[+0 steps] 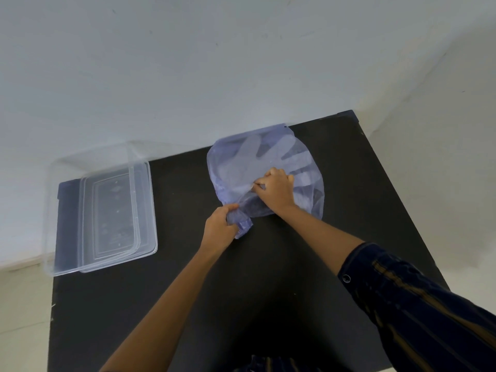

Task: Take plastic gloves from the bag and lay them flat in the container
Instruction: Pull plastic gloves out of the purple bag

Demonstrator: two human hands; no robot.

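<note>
Head view: left hand [218, 226] grips bag [308, 189] mouth, right hand [276, 190] pinches gloves [268, 159]

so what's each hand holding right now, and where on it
The left hand grips the bunched mouth of the bag at its near end. The right hand pinches thin plastic at the opening; whether bag or glove cannot be told.

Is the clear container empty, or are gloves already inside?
Looks empty: through the clear container only its moulded base shows; the gloves remain inside the bag.

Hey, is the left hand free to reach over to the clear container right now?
Probably not yet: the left hand is gripping the bag mouth. The black table between it and the container is bare.
</note>
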